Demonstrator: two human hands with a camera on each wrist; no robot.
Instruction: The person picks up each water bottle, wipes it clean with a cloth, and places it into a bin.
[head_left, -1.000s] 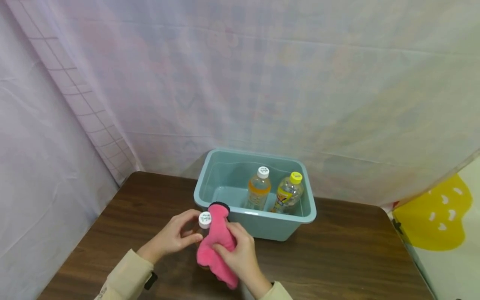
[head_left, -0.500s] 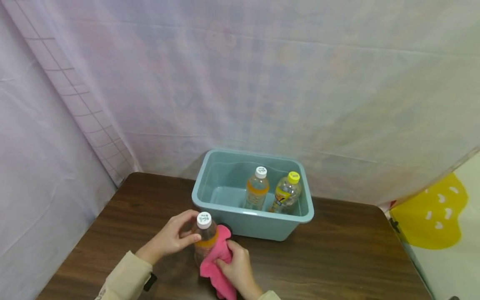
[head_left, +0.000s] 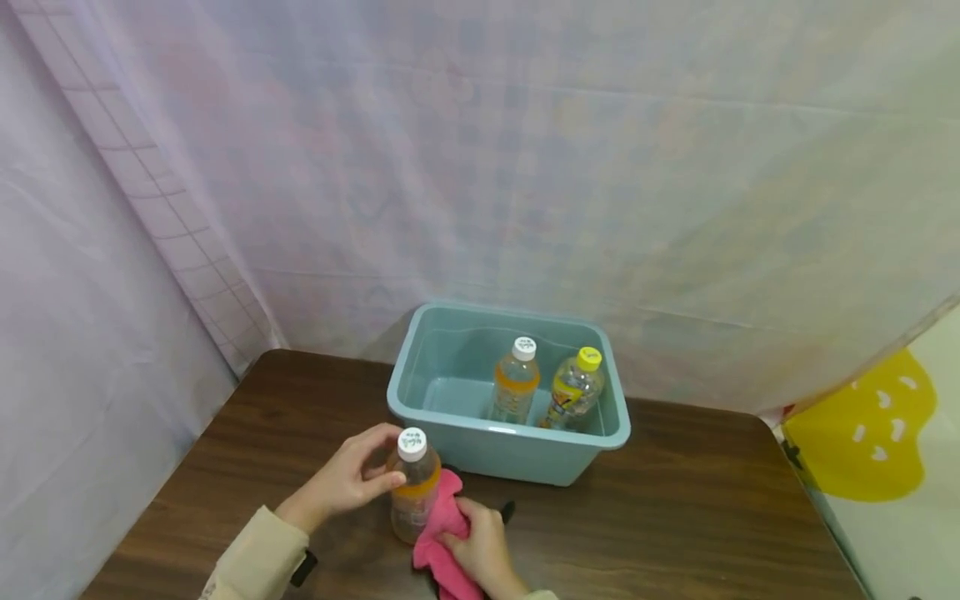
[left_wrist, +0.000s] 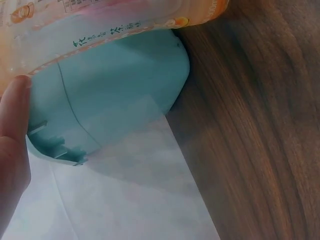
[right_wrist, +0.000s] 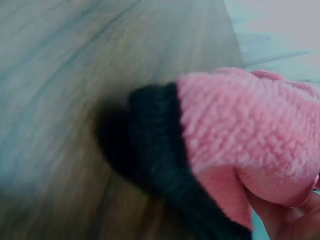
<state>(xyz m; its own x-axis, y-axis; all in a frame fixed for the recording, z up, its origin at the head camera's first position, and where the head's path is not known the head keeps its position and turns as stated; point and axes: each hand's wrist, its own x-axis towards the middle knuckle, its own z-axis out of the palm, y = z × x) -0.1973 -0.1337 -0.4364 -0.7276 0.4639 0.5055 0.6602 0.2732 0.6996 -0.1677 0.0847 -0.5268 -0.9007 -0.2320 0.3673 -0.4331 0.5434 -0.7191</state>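
Note:
In the head view, a clear plastic bottle (head_left: 410, 508) with a white cap and an orange band stands upright at the front of the table. My left hand (head_left: 341, 479) grips its upper part between thumb and fingers. On the bottle's right side, my right hand (head_left: 486, 546) holds a bunched pink cloth (head_left: 444, 533) against the lower body. The right wrist view shows the fuzzy pink cloth (right_wrist: 250, 120) with a black border, which hangs close over the wood. Printed green and orange lettering shows on the bottle (left_wrist: 110, 30) in the left wrist view, one fingertip at its edge.
Behind the hands, a blue-green plastic tub (head_left: 510, 454) sits on the brown wooden table (head_left: 675, 500). Inside it are a white-capped bottle (head_left: 514, 387) and a yellow-capped bottle (head_left: 573, 392), which leans. A pale curtain (head_left: 525, 167) hangs right behind the table.
My right hand has drawn the pink cloth down from beside the cap to the bottle's lower right side, uncovering the bottle's front. The left hand has kept its grip.

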